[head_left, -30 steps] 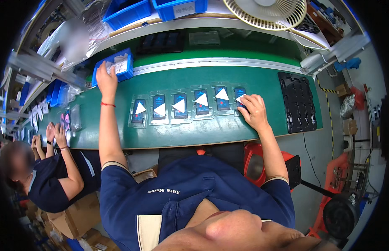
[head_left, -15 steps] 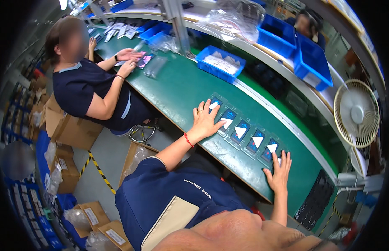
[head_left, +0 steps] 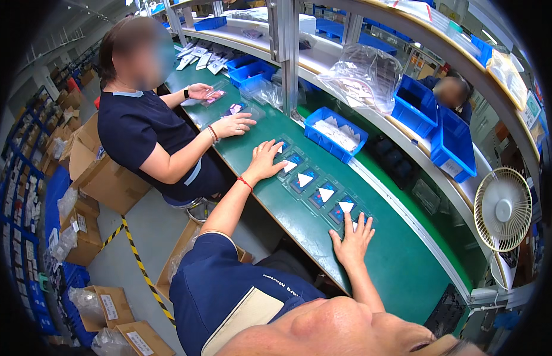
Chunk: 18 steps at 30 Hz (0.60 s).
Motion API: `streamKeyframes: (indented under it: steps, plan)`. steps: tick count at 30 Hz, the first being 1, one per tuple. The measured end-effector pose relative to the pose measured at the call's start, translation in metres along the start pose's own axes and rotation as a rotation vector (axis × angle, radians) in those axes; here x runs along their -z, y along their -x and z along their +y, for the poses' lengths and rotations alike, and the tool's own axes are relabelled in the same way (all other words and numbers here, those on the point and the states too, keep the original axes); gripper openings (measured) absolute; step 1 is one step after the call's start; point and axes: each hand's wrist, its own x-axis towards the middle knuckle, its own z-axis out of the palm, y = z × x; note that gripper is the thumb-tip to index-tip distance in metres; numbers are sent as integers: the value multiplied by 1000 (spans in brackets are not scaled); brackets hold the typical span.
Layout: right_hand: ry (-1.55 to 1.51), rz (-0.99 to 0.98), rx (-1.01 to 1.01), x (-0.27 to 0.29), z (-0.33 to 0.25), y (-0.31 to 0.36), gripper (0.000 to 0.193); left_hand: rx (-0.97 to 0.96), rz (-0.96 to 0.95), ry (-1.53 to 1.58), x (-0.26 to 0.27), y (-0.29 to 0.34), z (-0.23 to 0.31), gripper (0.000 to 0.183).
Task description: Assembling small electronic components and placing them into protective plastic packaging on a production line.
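Several clear plastic trays stand in a close row on the green bench, each with a dark blue flat pack inside and a white triangular piece on top, such as the middle tray (head_left: 304,180). At the row's left end, my left hand (head_left: 266,161) lies palm down with fingers spread over the end trays. My right hand (head_left: 351,239) rests flat at the right end, fingers apart, by the last tray (head_left: 344,209). Part of the end packs is hidden under my fingers. Neither hand grips anything.
To my left a co-worker (head_left: 146,133) sits with hands over clear packages (head_left: 233,110). Behind the row stands a blue bin (head_left: 336,134) of white pieces. Blue bins (head_left: 451,153) and a fan (head_left: 502,209) are at right; a black mat (head_left: 446,310) lies at the bench's right end.
The row of trays has slid left along the bench, with my hands at its ends. The co-worker's hands have moved apart, one toward my left hand. The view has turned somewhat.
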Motion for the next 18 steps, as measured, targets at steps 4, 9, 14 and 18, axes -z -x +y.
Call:
streamKeyframes:
  steps: [4, 9, 14, 18]
  plan:
    - [-31, 12, 10, -16, -25, -25, 66, -16, 18, 44, 9, -16, -37, 69]
    - [-69, 21, 0, -35, -51, -52, 64, 34, 143, -29, 11, -25, -47, 65]
    - [-185, 21, 4, -55, -77, -77, 60, -72, 453, 46, 11, -2, 3, 54]
    - [-420, 136, 70, -67, -74, -89, 60, -168, 475, 179, 3, 18, 62, 43]
